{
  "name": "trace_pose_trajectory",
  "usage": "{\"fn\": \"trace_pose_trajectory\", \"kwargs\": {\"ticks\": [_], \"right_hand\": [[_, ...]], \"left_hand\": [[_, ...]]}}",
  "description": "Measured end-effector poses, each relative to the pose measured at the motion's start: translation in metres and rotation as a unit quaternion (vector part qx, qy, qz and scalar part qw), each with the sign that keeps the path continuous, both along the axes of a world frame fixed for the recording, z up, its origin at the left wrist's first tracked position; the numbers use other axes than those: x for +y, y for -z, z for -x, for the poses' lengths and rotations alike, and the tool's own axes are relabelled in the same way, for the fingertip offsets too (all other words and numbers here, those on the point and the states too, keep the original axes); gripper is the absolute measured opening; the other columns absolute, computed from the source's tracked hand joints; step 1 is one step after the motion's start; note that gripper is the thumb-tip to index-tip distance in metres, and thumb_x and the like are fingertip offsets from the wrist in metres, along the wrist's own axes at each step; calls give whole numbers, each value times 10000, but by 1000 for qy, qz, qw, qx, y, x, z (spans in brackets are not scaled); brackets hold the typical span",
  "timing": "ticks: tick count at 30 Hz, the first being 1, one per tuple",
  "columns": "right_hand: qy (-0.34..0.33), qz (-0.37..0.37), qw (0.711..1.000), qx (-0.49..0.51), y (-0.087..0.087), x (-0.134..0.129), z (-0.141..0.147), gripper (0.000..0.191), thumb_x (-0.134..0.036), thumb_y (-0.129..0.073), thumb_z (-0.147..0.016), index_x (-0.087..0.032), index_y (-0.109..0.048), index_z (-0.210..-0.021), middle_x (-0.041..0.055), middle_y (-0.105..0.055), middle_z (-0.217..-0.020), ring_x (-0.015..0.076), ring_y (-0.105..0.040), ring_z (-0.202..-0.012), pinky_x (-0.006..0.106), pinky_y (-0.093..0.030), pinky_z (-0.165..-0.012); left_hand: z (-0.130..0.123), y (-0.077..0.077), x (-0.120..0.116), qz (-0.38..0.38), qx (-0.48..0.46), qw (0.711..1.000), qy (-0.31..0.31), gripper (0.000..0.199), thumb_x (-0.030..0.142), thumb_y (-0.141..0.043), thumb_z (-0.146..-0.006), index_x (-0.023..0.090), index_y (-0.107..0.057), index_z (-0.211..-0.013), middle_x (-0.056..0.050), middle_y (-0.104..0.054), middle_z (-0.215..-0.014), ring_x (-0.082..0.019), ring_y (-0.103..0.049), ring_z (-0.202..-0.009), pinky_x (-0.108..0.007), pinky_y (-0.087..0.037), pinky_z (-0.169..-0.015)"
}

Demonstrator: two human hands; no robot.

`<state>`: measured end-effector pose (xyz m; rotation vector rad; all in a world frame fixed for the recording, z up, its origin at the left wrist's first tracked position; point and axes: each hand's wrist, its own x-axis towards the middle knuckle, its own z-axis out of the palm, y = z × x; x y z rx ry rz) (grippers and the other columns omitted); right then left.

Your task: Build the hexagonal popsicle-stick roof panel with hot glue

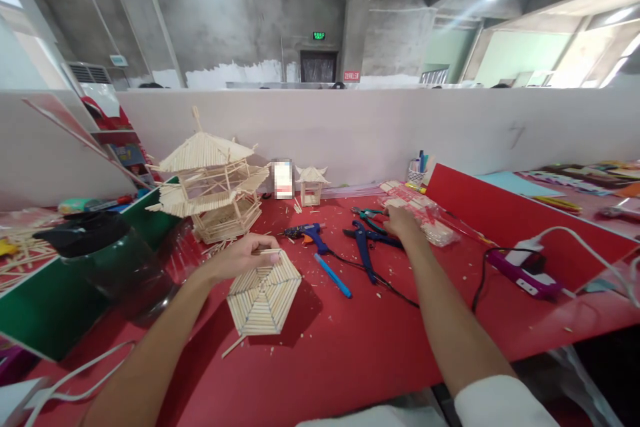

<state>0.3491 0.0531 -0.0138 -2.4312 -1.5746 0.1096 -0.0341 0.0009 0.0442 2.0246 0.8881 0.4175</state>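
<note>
My left hand (pixel 255 252) pinches the upper edge of a six-sided panel of wooden sticks (pixel 263 297), laid in rings around a centre and tilted above the table. One loose stick (pixel 233 345) juts from its lower corner. Farther right, my right hand (pixel 401 220) is closed at the handles of small pliers (pixel 369 215) with green and red grips; its fingertips are partly hidden. Just below lie blue-handled cutters (pixel 364 250). Between my hands are a blue glue gun (pixel 313 235) and a light-blue pen (pixel 333 276).
A large stick pavilion (pixel 207 187) and a small one (pixel 312 185) stand at the back. At left is a dark jug (pixel 107 267). Packs of sticks (pixel 415 210) lie back right, before a red board (pixel 500 213). A purple power strip (pixel 525 273), cords and stick scraps lie around.
</note>
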Motion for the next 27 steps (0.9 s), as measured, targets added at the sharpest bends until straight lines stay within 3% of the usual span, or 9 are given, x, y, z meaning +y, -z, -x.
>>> {"fn": "trace_pose_trajectory", "kwargs": {"ticks": [6, 9, 11, 12, 14, 18, 21, 23, 27], "right_hand": [[4, -1, 1000, 20, 4, 5, -3, 242, -173, -645, -744, -149, -687, -981, 209, -637, -1126, 385, -565, -1126, 522, -398, -912], [-42, -51, 997, 34, -5, 6, 2, 302, -210, -542, -844, -128, -621, -1124, 214, -619, -1163, 317, -580, -1110, 427, -430, -906], [-102, -125, 982, 93, -13, 5, 11, 337, -235, -450, -901, -143, -554, -1207, 177, -624, -1157, 255, -587, -1084, 360, -445, -887], [-141, -165, 964, 154, -17, 3, 19, 339, -256, -421, -914, -154, -535, -1216, 153, -635, -1121, 232, -599, -1038, 341, -456, -860], [-227, -216, 893, 324, -24, -3, 39, 328, -340, -414, -915, -179, -526, -1178, 94, -650, -982, 199, -615, -872, 317, -479, -757], [-333, -153, 713, 598, -33, -24, 86, 352, -513, -538, -845, -212, -520, -1027, -36, -516, -697, 113, -508, -587, 228, -421, -544], [-340, -97, 614, 706, -34, -34, 110, 374, -398, -734, -717, -222, -494, -943, -76, -437, -662, 63, -395, -507, 168, -304, -432], [-332, -72, 583, 738, -32, -35, 119, 396, -349, -777, -675, -212, -493, -916, -59, -478, -695, 61, -408, -523, 160, -280, -409], [-296, -78, 577, 758, -25, -34, 129, 375, -487, -704, -751, -228, -473, -894, -41, -528, -710, 79, -459, -529, 175, -342, -418]], "left_hand": [[7, 4, 4, -7, -47, 999, 2, 303, 456, -618, -826, 154, -617, -799, 4, -574, -719, -121, -513, -652, -213, -375, -594], [10, 7, 6, -12, -85, 996, -13, 318, 470, -642, -806, 153, -630, -792, 0, -588, -723, -124, -527, -659, -213, -387, -599], [12, 10, 7, -14, -115, 993, -28, 339, 491, -656, -789, 152, -642, -792, -7, -605, -726, -131, -542, -666, -217, -401, -604], [13, 11, 8, -11, -130, 991, -32, 350, 500, -662, -781, 151, -648, -795, -10, -614, -726, -133, -550, -666, -219, -407, -606], [15, 15, 11, -1, -154, 987, -41, 356, 506, -673, -771, 152, -659, -806, -16, -636, -734, -135, -568, -668, -222, -422, -618], [14, 18, 13, -17, -177, 981, -79, 339, 472, -714, -741, 163, -672, -876, -29, -674, -803, -150, -605, -724, -237, -448, -668], [11, 16, 13, -32, -168, 979, -108, 377, 460, -741, -701, 166, -654, -920, -22, -663, -785, -153, -594, -713, -243, -444, -653], [9, 14, 13, -50, -154, 980, -116, 355, 461, -728, -713, 161, -641, -881, -14, -641, -770, -144, -571, -697, -236, -429, -638], [10, 16, 14, -81, -152, 977, -124, 335, 492, -618, -811, 157, -607, -825, -8, -588, -752, -131, -526, -681, -224, -400, -613]]}}
